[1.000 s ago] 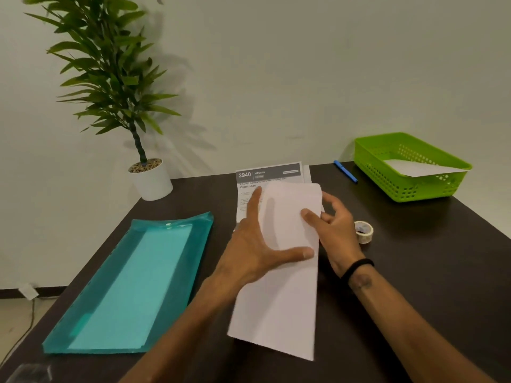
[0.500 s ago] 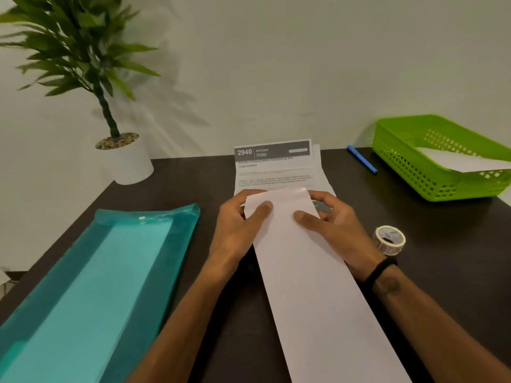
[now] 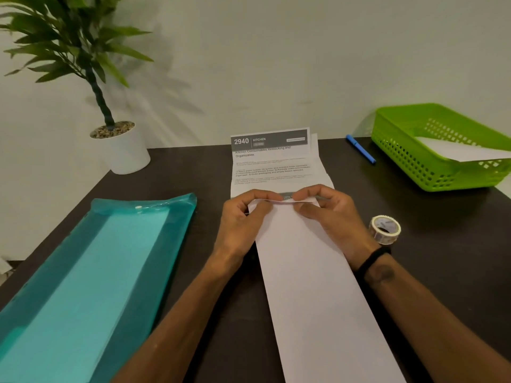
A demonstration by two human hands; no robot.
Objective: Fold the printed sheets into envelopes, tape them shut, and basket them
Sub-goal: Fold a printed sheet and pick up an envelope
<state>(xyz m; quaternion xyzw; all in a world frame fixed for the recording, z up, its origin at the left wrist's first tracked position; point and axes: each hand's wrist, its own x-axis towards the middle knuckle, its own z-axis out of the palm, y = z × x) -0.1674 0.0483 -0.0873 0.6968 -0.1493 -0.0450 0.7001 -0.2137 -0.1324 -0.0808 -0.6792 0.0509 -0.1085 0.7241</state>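
Note:
A long white folded sheet (image 3: 318, 294) lies lengthwise on the dark table (image 3: 448, 261), blank side up. My left hand (image 3: 240, 222) and my right hand (image 3: 329, 214) pinch its far edge at both corners, lifting that edge a little. Behind it lies a stack of printed sheets (image 3: 272, 161) headed "2940 KITCHEN". A roll of clear tape (image 3: 385, 229) stands just right of my right wrist. The green basket (image 3: 409, 158) at the back right holds one white folded paper (image 3: 459, 152).
A teal plastic folder (image 3: 83, 277) covers the table's left side. A potted plant in a white pot (image 3: 125, 153) stands at the back left corner. A blue pen (image 3: 360, 149) lies between the printed stack and the basket. The wall is close behind.
My left hand slid from flat on the sheet's middle up to its far edge. Both hands now pinch that edge and have raised it slightly. The view came closer and tilted down.

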